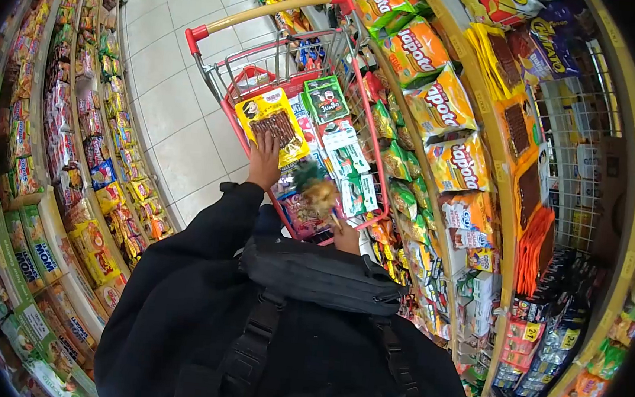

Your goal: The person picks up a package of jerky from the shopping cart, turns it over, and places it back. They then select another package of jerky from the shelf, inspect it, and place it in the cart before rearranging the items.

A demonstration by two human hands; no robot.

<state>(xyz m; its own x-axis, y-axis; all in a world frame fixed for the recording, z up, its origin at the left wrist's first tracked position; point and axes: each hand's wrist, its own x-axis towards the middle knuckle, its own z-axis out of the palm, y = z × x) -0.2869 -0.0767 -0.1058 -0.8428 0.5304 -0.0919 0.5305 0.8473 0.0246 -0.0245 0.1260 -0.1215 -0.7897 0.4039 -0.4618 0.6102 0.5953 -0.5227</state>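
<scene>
A red-rimmed shopping cart (381, 144) stands in front of me, filled with packets. My left hand (265, 153) lies with its fingers spread on a yellow packet (266, 112) with a brown picture. Near the cart's close edge my right hand (346, 238) holds a green and golden-brown packet (314, 191), blurred by motion; its fingers are partly hidden. Beside the yellow packet sits a green and black packet (327, 98), with white and green packets (356, 175) below it.
Shelves of snack packets (103, 174) curve along the left. On the right, shelves hold orange and green bags (440, 104) and hanging orange packets (533, 249). Pale floor tiles (174, 75) run left of the cart. A black bag (319, 277) crosses my chest.
</scene>
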